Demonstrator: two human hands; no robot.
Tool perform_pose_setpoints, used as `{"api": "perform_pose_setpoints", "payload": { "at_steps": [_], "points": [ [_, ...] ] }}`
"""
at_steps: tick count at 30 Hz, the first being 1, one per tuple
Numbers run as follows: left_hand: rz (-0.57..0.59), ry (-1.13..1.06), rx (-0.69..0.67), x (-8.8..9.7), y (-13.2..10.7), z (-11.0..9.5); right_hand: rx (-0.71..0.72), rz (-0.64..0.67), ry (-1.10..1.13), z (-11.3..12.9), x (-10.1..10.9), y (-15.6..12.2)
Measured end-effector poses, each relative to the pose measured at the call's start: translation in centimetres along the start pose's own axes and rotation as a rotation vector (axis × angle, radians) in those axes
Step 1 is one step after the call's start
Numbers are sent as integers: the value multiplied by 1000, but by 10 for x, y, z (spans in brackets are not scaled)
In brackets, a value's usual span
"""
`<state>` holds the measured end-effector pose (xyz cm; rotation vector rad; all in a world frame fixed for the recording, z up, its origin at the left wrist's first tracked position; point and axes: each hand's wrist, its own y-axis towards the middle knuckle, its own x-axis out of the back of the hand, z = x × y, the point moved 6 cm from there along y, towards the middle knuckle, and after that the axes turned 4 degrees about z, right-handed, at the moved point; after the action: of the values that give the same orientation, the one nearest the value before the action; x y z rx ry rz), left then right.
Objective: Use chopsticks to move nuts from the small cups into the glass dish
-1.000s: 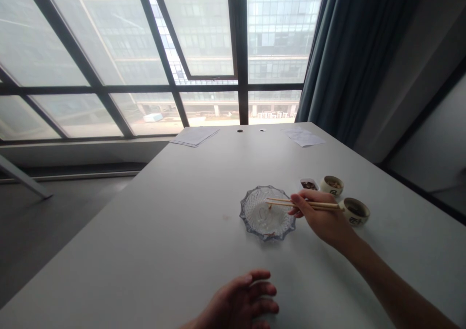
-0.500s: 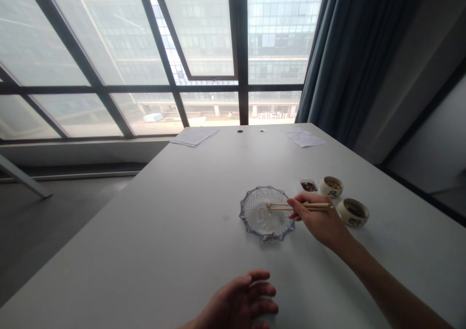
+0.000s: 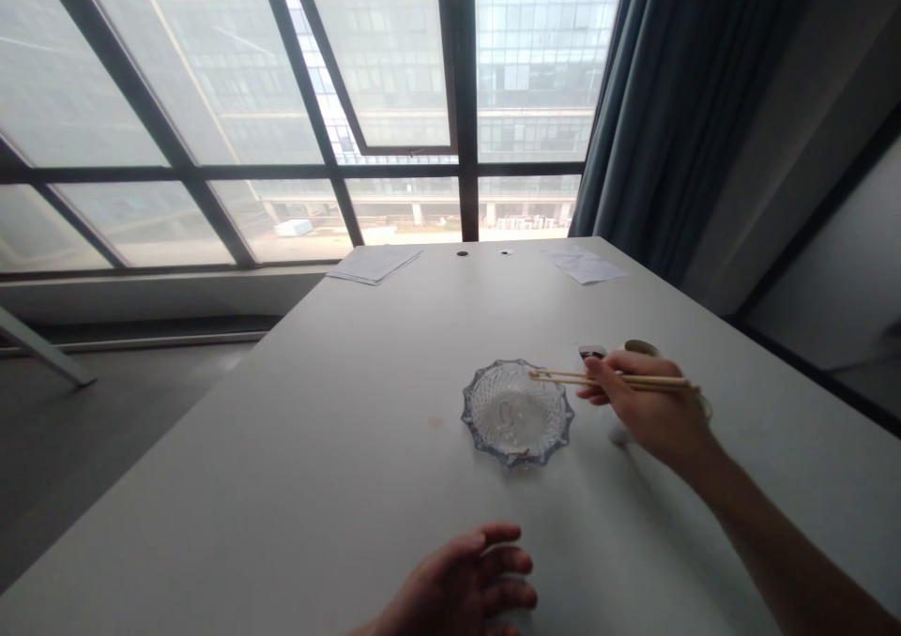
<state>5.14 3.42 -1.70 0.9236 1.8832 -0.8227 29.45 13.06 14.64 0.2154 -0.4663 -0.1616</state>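
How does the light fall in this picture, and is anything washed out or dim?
In the head view, daylight through the windows washes out the building outside; the curtain is dim; the left hand is shaded; a soft shadow lies on the table beside the right forearm.

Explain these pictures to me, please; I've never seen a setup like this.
There is no robot here: these are a person's bare hands, seen from one head-worn camera looking forward and down. The right hand holds a pair of chopsticks, their tips over the far right rim of a scalloped glass dish; anything pinched there is too small to tell. The left hand is open, holding nothing visible. The white table also bears paper sheets towards its far end. Partly hidden by the right hand are a small container and a round cup.
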Motion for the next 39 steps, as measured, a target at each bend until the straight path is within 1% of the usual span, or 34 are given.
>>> {"api": "perform_pose_setpoints", "payload": {
  "at_steps": [3, 5, 6, 8, 10, 12, 15, 19, 21, 25, 29, 31, 34, 37, 39],
  "points": [
    [-3, -14, -4, -2, 0, 0, -27, -223, -95, 7, 56, 1],
    [-1, -12, -3, -4, 0, 0, -44, -358, -127, 2, 90, 3],
    [-1, -11, -2, -5, 0, 1, -54, -393, -119, -5, 103, 6],
    [-2, -17, -2, -7, 0, 1, -78, -408, -72, -21, 119, 12],
    [3, -25, -3, -9, 0, 1, -95, -401, -33, -33, 127, 18],
    [10, -30, -6, -11, 0, 1, -92, -407, -29, -36, 131, 19],
    [7, -21, -12, -9, 0, 0, -120, -402, -37, -25, 134, 10],
    [-6, -2, 10, -3, -1, 2, -204, -274, -95, -6, 132, -10],
    [-16, 0, 15, -1, -1, 3, -237, -216, -150, -3, 130, -15],
    [-16, 8, 13, -2, -1, 2, -249, -117, -141, -9, 119, -13],
    [19, -6, 12, -7, 1, -1, -255, -59, -86, -20, 107, -5],
    [38, -16, 20, -8, 1, 0, -270, -52, -50, -25, 104, -3],
    [54, -21, 17, -9, 1, 0, -274, -78, -40, -28, 104, -4],
    [62, -24, 14, -11, 0, 1, -271, -101, -97, -25, 109, -7],
    [56, -30, 12, -11, 0, 1, -277, -136, -144, -20, 115, -10]
  ]
}}
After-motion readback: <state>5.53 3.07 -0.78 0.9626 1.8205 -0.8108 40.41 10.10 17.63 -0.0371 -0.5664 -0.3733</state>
